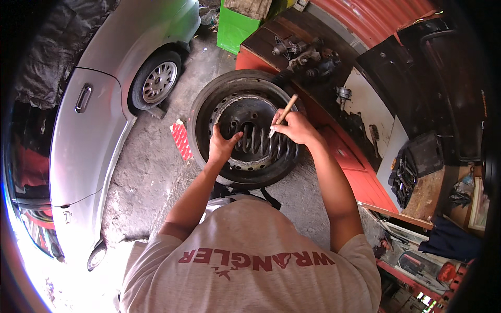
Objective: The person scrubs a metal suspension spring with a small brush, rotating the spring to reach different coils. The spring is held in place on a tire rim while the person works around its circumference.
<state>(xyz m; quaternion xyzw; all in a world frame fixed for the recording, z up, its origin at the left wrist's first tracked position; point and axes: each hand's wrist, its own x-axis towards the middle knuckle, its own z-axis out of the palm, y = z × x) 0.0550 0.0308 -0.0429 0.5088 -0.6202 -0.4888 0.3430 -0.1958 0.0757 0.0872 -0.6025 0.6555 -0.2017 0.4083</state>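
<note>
A black coil spring [260, 141] lies sideways over a wheel with a steel rim [237, 107] and black tyre [204, 99], which rests flat before me. My left hand [223, 146] is at the spring's left end, its thumb against the coils and its fingers partly hidden. In my right hand [293, 127] is a slim brush [286, 110] with a wooden handle, slanting up to the right. Its pale lower tip meets the coils near the spring's middle; the bristles are too small to make out clearly.
A silver car [94, 130] stands at the left. To the right, a red cabinet [344, 156] bears metal parts [308, 57] and an open tool case [404, 177]. A green box [235, 28] is at the back; a red-and-white piece of card [181, 140] lies by the tyre.
</note>
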